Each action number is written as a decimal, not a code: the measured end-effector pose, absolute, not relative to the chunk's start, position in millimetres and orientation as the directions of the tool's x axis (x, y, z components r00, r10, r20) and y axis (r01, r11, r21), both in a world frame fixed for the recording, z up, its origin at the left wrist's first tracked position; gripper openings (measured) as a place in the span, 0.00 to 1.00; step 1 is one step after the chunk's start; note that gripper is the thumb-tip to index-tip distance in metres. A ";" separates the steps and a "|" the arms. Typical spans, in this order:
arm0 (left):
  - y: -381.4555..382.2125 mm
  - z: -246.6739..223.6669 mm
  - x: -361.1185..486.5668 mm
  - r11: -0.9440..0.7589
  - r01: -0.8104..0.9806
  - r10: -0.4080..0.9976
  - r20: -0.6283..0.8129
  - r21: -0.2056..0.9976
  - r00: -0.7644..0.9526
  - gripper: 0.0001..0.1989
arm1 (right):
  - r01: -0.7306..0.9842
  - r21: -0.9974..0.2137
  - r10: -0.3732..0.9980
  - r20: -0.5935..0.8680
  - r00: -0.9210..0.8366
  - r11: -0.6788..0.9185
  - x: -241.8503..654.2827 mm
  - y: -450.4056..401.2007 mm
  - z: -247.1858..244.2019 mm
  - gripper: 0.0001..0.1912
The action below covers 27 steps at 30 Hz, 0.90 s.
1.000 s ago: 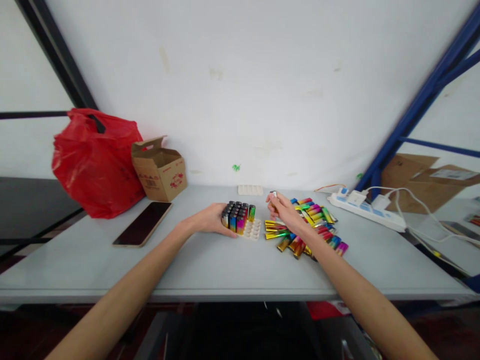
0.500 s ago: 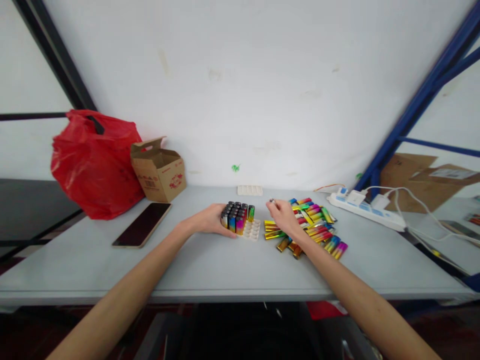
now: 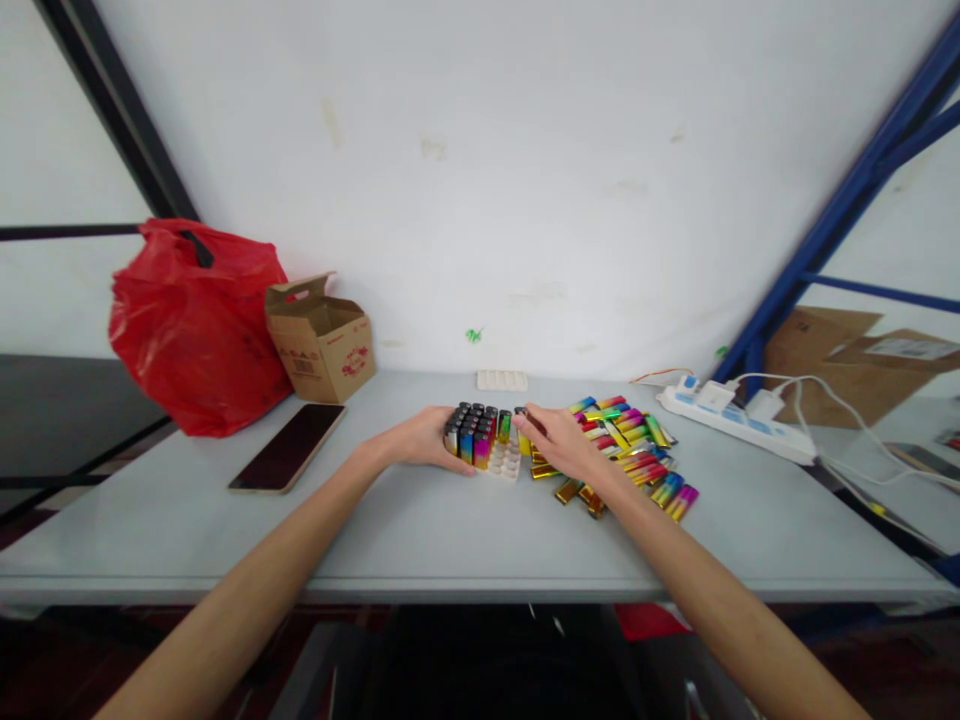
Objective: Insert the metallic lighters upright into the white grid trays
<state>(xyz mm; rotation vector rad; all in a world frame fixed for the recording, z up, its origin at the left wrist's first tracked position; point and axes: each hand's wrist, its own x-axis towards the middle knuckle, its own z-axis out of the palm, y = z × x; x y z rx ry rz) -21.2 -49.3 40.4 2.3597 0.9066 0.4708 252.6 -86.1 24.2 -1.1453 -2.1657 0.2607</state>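
Observation:
A white tray with round-edged slots [image 3: 506,462] holds a block of upright lighters [image 3: 471,432] with dark tops and shiny, many-coloured bodies. Around the left side of that block curls my left hand [image 3: 429,440], its thumb along the near edge. A green lighter [image 3: 505,427] stands at the far right of the block. My right hand [image 3: 559,440] pinches a yellow lighter [image 3: 523,432] upright at the tray's far right corner; whether its base sits in a slot I cannot tell. Beneath and beyond my right forearm lies a loose pile of metallic-coloured lighters [image 3: 634,440].
Against the wall lies a second white tray [image 3: 502,380]. To the left are a phone [image 3: 289,450], an open cardboard box [image 3: 322,340] and a red plastic bag [image 3: 199,330]. A white power strip [image 3: 739,425] with plugged-in cables lies on the right of the grey table [image 3: 420,540].
My right hand has moved left from beside the pile to the tray, bringing the lighter upright to its far right corner. My left hand stays around the block.

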 end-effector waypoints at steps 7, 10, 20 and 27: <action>-49.9 41.1 -21.6 -0.611 0.480 0.686 0.118 0.629 0.718 0.36 | 0.641 -0.503 0.813 0.414 -0.409 0.579 253.3 -82.2 18.1 0.22; -50.0 40.9 -21.2 -0.608 0.494 0.694 0.115 0.622 0.710 0.36 | 0.652 -0.441 0.785 0.388 -0.482 0.618 251.9 -81.1 14.4 0.17; -49.6 40.9 -21.5 -0.607 0.496 0.698 0.119 0.621 0.706 0.34 | 0.788 -0.251 0.819 0.307 -0.485 0.562 239.7 -82.0 17.6 0.20; -47.8 37.7 -22.0 -0.608 0.477 0.685 0.116 0.635 0.719 0.37 | 0.687 -0.295 0.744 0.350 -0.569 0.664 286.9 -74.0 23.9 0.14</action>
